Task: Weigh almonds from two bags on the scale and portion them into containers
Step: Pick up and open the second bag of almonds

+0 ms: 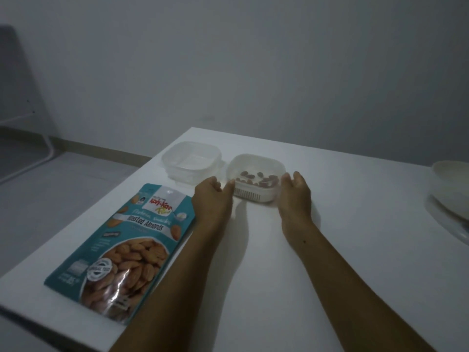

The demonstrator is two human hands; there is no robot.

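A small white container [255, 196] with slotted lower walls stands on the white table [330, 275] and holds several brown almonds [258, 179]. My left hand [213, 196] sits at its left side, thumb tip against the wall and fingers loosely curled. To the container's right is my right hand [295, 193], its thumb and fingertips close to the wall. Neither hand wraps around it. A teal bag of roasted almonds [127, 250] lies flat to the left of my left forearm. A clear, empty lidded container [191, 161] stands behind the bag.
A white bowl [451, 189] sits on a white scale [446, 222] at the table's right edge, both cut off by the frame. The table's left edge runs diagonally past the bag. A bare wall stands behind, and floor lies to the left.
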